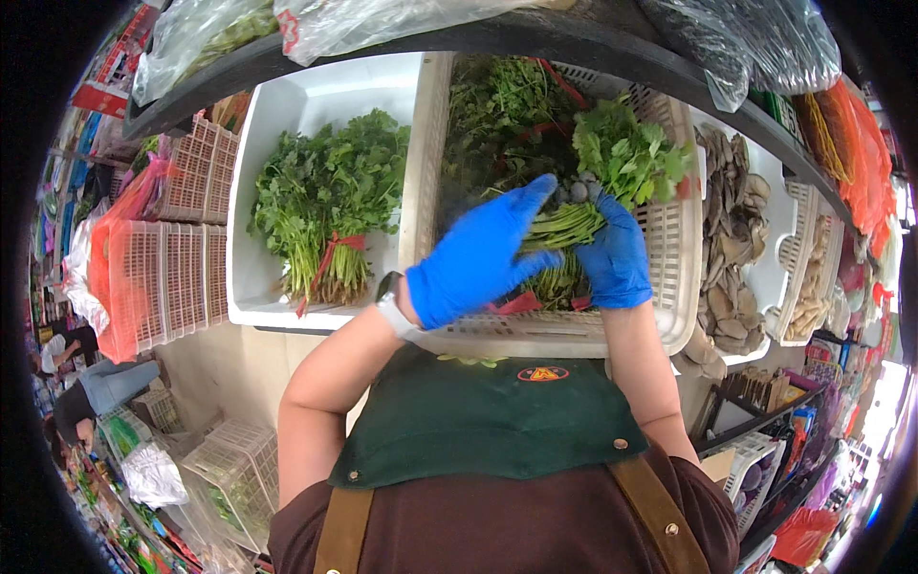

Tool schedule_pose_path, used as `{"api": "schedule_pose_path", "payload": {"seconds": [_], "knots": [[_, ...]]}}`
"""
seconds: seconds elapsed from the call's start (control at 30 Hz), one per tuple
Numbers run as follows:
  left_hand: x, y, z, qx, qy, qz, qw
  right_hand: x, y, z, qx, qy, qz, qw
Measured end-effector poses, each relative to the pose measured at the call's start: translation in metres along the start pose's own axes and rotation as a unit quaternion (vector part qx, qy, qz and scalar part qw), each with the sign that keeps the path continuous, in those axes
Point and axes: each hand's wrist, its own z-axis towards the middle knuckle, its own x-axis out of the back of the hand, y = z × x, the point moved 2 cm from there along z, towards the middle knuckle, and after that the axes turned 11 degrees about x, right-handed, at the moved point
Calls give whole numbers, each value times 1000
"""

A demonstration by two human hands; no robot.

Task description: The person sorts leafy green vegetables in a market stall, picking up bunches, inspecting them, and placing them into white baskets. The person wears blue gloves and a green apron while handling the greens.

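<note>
We've got the leafy bunch [631, 153] over the white crate [433, 143], likely light and easily bruised, best held by its stems [566, 225]; our right hand [617, 251] grips them; our left hand [483, 251] spreads wide alongside.

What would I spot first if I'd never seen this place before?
Probably the bright blue gloves in the middle, on the left hand and right hand, with a leafy green bunch between them over a pale plastic crate. Next, perhaps, the big leafy greens with a red band, lying in the white box to the left.
</note>
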Motion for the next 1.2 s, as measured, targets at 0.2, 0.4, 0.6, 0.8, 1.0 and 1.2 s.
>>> {"api": "schedule_pose_path", "payload": {"seconds": [0.2,0.4,0.6,0.8,1.0,1.2], "knots": [[13,-15,11,-10,39,13,999,17,-13,6,78,0,0,997],[19,-51,17,23,91,207,974,37,-24,13,60,-66,77,993],[19,-12,23,87,41,280,955,42,-24,15,72,9,30,997],[-14,20,13,-36,66,312,947,39,-6,18,153,-130,-319,926],[-10,-9,6,103,15,33,994,-52,2,-18,22,-196,-35,980],[68,-20,-65,168,-2,-492,855,-75,3,-19,36,-305,-203,930]]}}
